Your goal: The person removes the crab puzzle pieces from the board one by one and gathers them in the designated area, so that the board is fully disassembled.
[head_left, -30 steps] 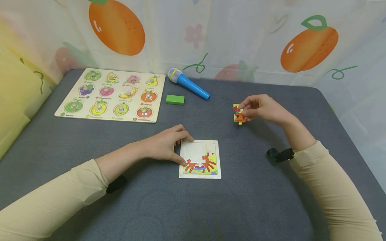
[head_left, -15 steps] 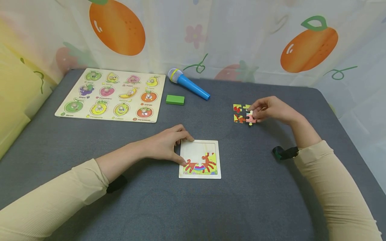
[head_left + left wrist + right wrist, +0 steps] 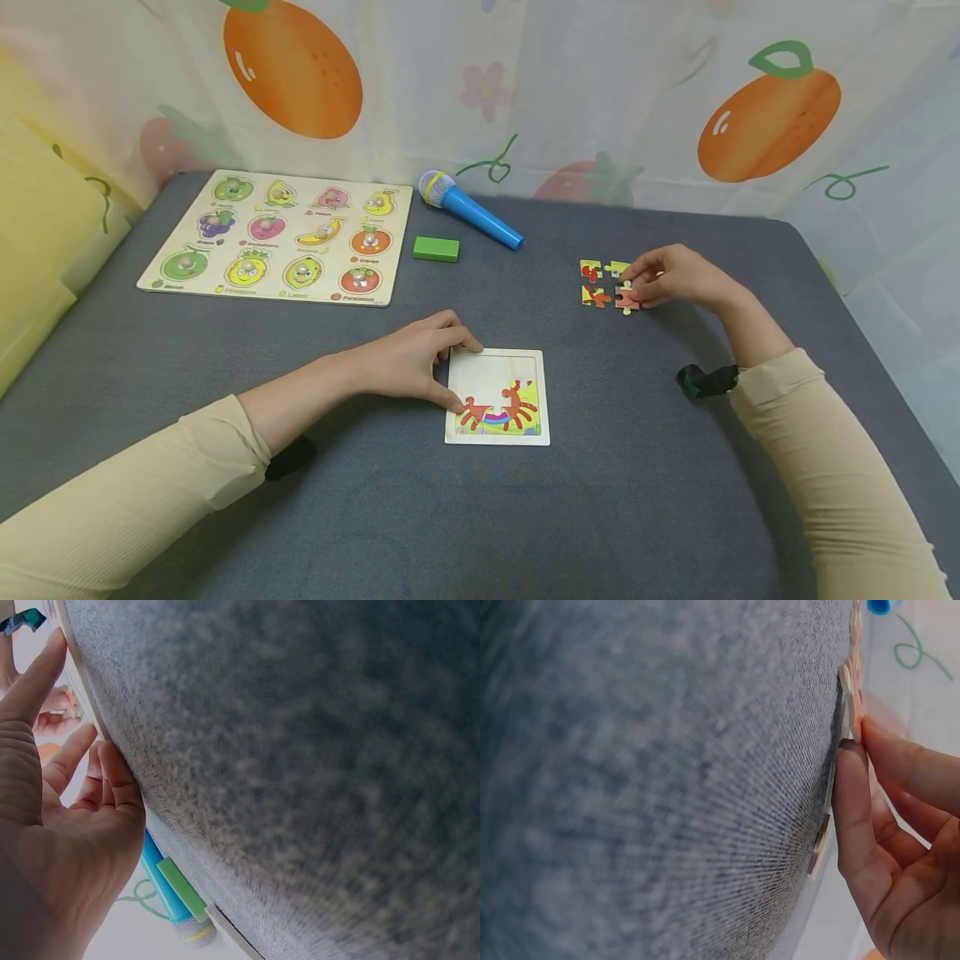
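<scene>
On the worktop [image 3: 570, 517], 1 frame [image 3: 491, 373] containing crab pieces [image 3: 519, 408] touches the left hand [image 3: 412, 354], its grip wide; beyond, the right hand [image 3: 675, 275] pinches 1 piece [image 3: 627, 300] beside 3 loose pieces [image 3: 596, 296], then 1 block [image 3: 436, 249], 1 board [image 3: 285, 250] with 12 fruits [image 3: 266, 227], 1 microphone [image 3: 476, 212].

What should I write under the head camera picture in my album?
Left hand touches the puzzle frame while the right hand pinches a pink puzzle piece beside other loose pieces.
</scene>
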{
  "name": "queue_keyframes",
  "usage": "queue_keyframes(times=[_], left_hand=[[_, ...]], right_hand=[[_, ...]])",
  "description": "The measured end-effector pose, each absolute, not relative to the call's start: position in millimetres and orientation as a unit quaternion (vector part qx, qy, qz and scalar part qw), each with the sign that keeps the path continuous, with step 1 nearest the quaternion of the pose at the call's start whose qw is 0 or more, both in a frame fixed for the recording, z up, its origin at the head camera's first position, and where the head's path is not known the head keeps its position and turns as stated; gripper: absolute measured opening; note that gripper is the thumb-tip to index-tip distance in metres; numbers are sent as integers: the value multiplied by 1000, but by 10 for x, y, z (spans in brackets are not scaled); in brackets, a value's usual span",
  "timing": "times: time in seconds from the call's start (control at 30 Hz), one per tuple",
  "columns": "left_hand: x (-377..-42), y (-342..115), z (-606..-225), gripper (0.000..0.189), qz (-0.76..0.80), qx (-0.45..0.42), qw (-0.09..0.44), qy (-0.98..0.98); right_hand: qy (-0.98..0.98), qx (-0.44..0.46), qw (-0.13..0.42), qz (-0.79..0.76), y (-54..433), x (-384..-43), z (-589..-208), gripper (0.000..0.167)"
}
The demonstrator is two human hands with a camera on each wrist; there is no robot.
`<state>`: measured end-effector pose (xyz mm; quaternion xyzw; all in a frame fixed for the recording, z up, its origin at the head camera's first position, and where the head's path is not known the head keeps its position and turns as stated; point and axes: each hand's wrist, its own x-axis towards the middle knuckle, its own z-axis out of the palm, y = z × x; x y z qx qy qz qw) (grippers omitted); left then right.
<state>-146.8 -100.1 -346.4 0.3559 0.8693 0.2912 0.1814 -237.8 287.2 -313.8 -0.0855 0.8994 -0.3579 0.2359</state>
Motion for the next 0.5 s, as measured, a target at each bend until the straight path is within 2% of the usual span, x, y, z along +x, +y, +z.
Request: queue_keyframes(times=[0.5], left_hand=[[-1470, -1002, -3467, 66, 293, 356, 182, 869]], right_hand=[[913, -76, 222, -334, 2822, -2380, -3158, 34]])
